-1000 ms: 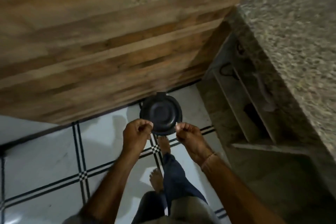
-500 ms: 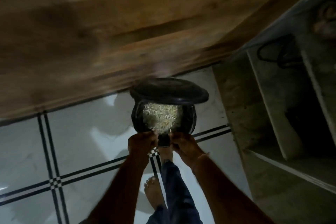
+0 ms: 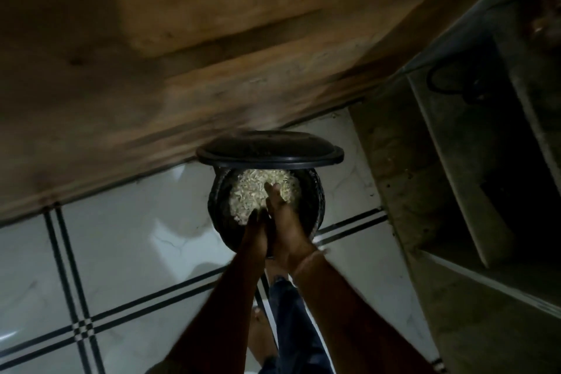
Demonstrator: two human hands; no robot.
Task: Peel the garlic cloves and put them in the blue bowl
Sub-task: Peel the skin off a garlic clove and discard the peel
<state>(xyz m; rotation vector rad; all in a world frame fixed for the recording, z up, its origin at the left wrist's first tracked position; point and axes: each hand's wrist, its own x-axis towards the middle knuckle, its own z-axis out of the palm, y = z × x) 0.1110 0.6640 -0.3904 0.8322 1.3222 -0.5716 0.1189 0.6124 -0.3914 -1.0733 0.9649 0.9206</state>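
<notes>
A wooden surface point(image 3: 158, 48), probably a door or cabinet front, fills the upper left and centre of the frame, and below it a pale tiled floor point(image 3: 127, 240) with dark double lines spreads across the lower left. A concrete shelf unit point(image 3: 455, 179) occupies the right side, dim and largely in shadow. At centre stands a black bin point(image 3: 317, 206) on the floor just beside the foot of the wood; its lid point(image 3: 270, 152) is tipped up and back at the top of the opening, presumably so both hands can reach inside unhindered. The bin holds a heap of pale dry scraps point(image 3: 258, 191), which look like garlic skins, though the dim light leaves that uncertain. The left hand point(image 3: 256, 231) and right hand point(image 3: 283, 218) are pressed together side by side over the near rim, fingers extended down toward the heap; the posture reads as tipping or brushing waste into the bin, but whether anything lies between the palms cannot be told. A leg in dark trousers point(image 3: 291, 313) shows at bottom centre. Neither peeled garlic cloves nor the blue bowl appear anywhere in this view, so their position cannot be given.
</notes>
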